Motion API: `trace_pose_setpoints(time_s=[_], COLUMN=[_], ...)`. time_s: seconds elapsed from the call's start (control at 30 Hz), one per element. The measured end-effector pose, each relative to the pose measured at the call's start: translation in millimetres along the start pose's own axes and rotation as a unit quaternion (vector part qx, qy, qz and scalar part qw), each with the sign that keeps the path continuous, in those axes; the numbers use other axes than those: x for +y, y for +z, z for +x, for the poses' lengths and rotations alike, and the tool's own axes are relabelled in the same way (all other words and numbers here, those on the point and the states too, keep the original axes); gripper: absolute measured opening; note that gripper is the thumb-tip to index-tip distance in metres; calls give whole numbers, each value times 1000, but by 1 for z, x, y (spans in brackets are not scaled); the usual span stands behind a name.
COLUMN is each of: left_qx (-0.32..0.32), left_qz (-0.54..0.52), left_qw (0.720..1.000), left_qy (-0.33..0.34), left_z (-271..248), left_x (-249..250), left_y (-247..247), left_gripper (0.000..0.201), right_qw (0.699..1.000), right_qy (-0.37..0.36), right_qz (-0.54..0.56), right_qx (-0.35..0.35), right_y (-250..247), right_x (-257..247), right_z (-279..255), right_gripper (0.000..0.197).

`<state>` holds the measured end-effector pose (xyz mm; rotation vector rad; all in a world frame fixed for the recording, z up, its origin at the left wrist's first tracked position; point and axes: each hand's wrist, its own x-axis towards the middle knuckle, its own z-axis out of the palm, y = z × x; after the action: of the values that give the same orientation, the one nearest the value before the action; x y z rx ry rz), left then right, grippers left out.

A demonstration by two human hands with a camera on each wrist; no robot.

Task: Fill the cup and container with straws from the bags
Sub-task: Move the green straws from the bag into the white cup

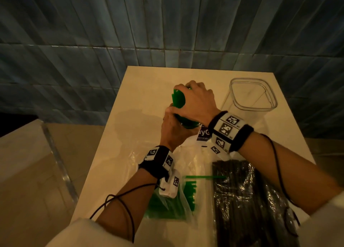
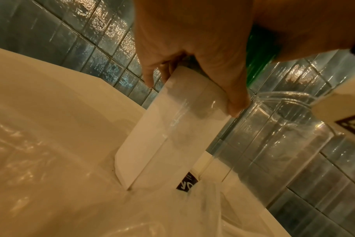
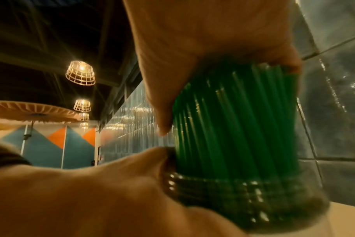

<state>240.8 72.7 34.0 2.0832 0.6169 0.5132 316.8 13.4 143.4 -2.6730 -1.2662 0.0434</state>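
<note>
A thick bundle of green straws (image 1: 178, 99) stands in a clear cup (image 1: 188, 124) near the middle of the white table (image 1: 145, 82). My right hand (image 1: 199, 101) grips the bundle around its top. My left hand (image 1: 173, 127) holds the cup just below its rim. In the left wrist view the left hand's fingers (image 2: 235, 102) wrap the cup (image 2: 172, 128), which has a white label. The right wrist view shows the straws (image 3: 233, 120) going down into the cup's ribbed rim (image 3: 233, 200). A clear square container (image 1: 253, 94) stands empty at the back right.
An opened bag of green straws (image 1: 167, 204) lies near the front edge under my left wrist. One loose green straw (image 1: 204, 177) lies beside it. A bag of black straws (image 1: 245, 200) lies at the front right. A tiled wall rises behind the table.
</note>
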Motion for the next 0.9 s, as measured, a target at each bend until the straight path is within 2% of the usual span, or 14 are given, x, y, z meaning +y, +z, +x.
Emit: trace_pose_setpoints(time_s=[0.07, 0.13, 0.23, 0.3, 0.37, 0.4, 0.47, 0.5, 0.53, 0.57, 0.63, 0.7, 0.8, 0.9], left_qx=[3, -3, -5, -23, -46, -45, -37, -66, -130, -208, -326, -405, -417, -372], left_qz=[-10, -9, -8, -18, -17, -8, 33, 66, 105, 151, 240, 332, 378, 391], left_qw=[1000, 1000, 1000, 999, 997, 997, 999, 995, 984, 960, 884, 803, 751, 743], left_qy=[-15, -20, -27, -38, -55, -62, -11, 29, 66, 116, 234, 284, 346, 396], left_z=[0, -1, -1, -2, -13, -23, -55, -76, -98, -119, -158, -185, -199, -202], left_x=[1, 1, 2, 2, 4, 5, 4, 5, 8, 6, -4, -22, -36, -40], left_y=[0, -1, -2, -7, -16, -23, -40, -47, -53, -56, -54, -49, -41, -36], left_gripper=[100, 107, 105, 111, 129, 135, 132, 123, 110, 96, 77, 76, 58, 34], right_qw=[999, 998, 996, 993, 984, 966, 913, 903, 911, 931, 963, 957, 941, 926], right_qy=[-44, -56, -92, -117, -99, -83, -61, -43, -25, -9, 10, 0, -36, -61], right_qz=[-9, 9, 16, 17, 112, 187, 303, 325, 333, 330, 257, 175, 132, 83], right_qx=[25, 24, -8, 6, 97, 158, 267, 278, 241, 156, -82, -231, -309, -364], right_y=[-4, -6, -6, -9, -17, -19, -13, -7, 3, 15, 44, 73, 99, 114], right_x=[3, 9, 11, 8, 8, 9, 16, 18, 21, 22, 23, 22, 15, 6], right_z=[6, 11, 10, 0, -22, -38, -76, -95, -111, -125, -143, -153, -155, -151], right_gripper=[55, 49, 55, 65, 65, 58, 33, 22, 14, 9, 8, 20, 41, 48])
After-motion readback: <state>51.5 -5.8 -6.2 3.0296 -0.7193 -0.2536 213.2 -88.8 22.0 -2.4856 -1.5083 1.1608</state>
